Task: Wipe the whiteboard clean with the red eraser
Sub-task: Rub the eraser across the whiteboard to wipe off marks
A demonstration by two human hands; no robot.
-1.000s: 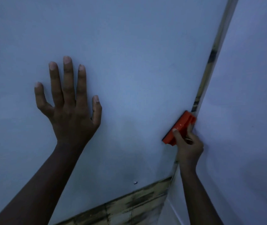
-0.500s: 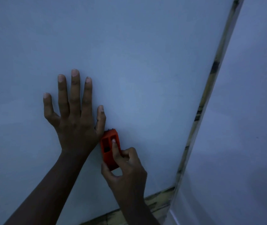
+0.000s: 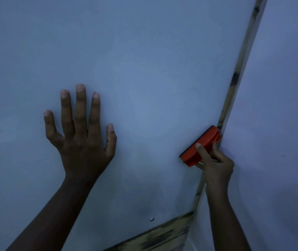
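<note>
Head view shows your left hand (image 3: 83,140) pressed flat on the whiteboard (image 3: 144,69), fingers (image 3: 80,105) straight and spread, holding nothing. Your right hand (image 3: 215,165) grips the red eraser (image 3: 200,146), index finger along its back and thumb beneath. That eraser lies tilted against the board's surface, its upper end touching the worn, yellowish frame (image 3: 235,82) at the right edge. A small metal fastener (image 3: 151,219), possibly a screw, sits near the bottom frame strip. Lighting is dim.
</note>
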